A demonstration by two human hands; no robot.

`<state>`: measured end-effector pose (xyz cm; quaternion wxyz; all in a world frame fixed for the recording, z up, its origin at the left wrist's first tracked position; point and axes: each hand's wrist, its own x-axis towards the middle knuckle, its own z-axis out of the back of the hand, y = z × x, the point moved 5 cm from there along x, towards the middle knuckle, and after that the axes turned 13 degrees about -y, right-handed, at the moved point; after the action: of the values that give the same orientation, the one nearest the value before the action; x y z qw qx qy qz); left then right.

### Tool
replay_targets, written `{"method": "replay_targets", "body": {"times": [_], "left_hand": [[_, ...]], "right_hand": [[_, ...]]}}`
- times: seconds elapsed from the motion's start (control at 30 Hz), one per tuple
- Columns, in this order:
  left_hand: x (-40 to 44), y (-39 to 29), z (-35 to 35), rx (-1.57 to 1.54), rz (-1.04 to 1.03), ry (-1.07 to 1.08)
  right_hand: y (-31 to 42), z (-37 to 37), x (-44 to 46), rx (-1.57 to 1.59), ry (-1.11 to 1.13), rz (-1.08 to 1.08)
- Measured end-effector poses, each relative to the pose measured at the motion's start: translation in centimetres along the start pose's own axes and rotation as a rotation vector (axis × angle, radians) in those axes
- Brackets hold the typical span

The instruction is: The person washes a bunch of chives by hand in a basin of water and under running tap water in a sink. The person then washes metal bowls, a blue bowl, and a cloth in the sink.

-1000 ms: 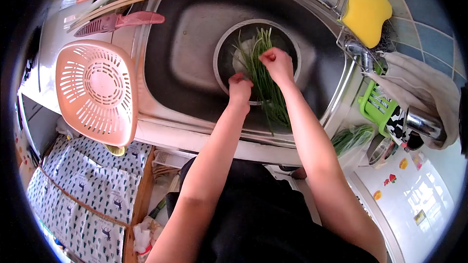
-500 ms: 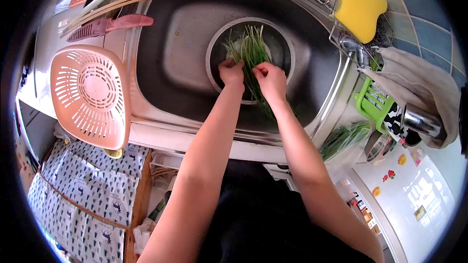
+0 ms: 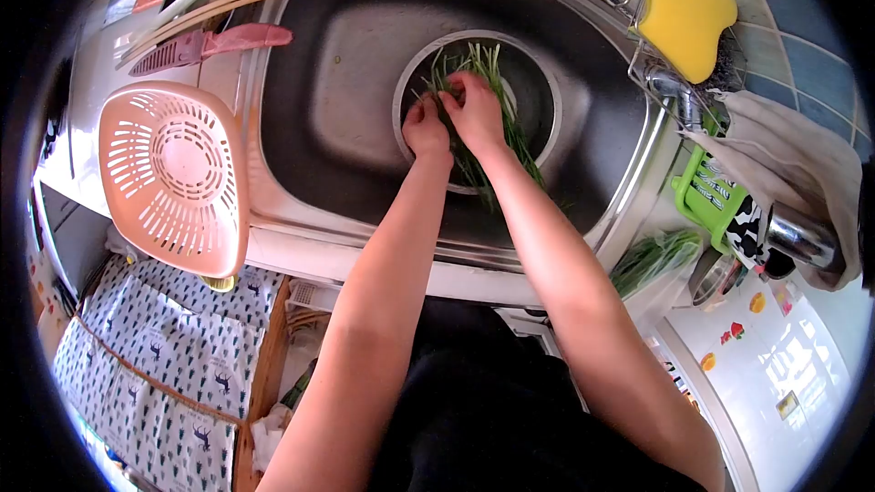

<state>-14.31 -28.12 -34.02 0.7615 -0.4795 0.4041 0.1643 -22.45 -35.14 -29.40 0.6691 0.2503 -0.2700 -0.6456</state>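
Long green chives (image 3: 521,138) lie in a round metal basin (image 3: 553,114) that stands in the steel sink (image 3: 342,82). Their lower ends hang over the near rim. My left hand (image 3: 426,130), at the left side of the basin, has its fingers curled around some stalks. Right beside it, my right hand (image 3: 477,114) pinches stalks between thumb and fingers over the middle of the basin. The two hands nearly touch, and the fingertips are partly hidden among the leaves.
Left of the sink sit a pink plastic colander (image 3: 173,178), a pink-handled knife (image 3: 210,46) and wooden chopsticks (image 3: 237,2). At right are a yellow sponge (image 3: 688,14) in a wire rack, a green basket (image 3: 706,191) and a plastic bag of greens (image 3: 656,264).
My right hand has moved left and up, close to my left hand. The bunch of chives has spread, with part of it now right of my right hand. The camera view has shifted slightly.
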Motion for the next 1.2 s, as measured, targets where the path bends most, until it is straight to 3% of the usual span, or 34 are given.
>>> {"method": "replay_targets", "body": {"times": [0.1, 0.2, 0.3, 0.4, 0.5, 0.6, 0.83, 0.97, 1.2], "left_hand": [[1.0, 0.1, -0.4, -0.059, -0.044, 0.077], [0.5, -0.1, -0.7, -0.06, 0.058, 0.094], [0.5, 0.0, -0.6, 0.076, 0.053, 0.143], [0.2, 0.1, -0.6, 0.156, 0.006, 0.174], [-0.5, -0.1, -1.0, 0.183, -0.06, 0.263], [-1.3, -0.5, -1.0, 0.18, -0.022, 0.203], [-1.9, -1.2, -1.0, 0.214, -0.123, 0.301], [-1.9, -0.6, -1.0, 0.181, -0.086, 0.362], [-3.2, -1.7, -0.9, 0.202, -0.025, 0.369]], "right_hand": [[-0.4, -1.2, 0.1, -0.093, 0.039, -0.096], [-1.3, -2.0, 0.4, -0.119, 0.104, -0.11], [-2.2, -1.1, 0.0, -0.011, 0.07, -0.264], [-2.5, 0.6, -0.5, 0.055, 0.024, -0.268], [-2.9, 1.2, -0.6, 0.193, -0.011, -0.315], [-3.9, 1.4, -0.7, 0.328, -0.013, -0.477], [-4.3, 0.3, 0.4, 0.613, -0.027, -0.798], [-4.1, -0.6, 1.2, 1.177, -0.017, -1.022], [-2.5, 1.2, 0.7, 0.877, 0.024, -0.847]]}}
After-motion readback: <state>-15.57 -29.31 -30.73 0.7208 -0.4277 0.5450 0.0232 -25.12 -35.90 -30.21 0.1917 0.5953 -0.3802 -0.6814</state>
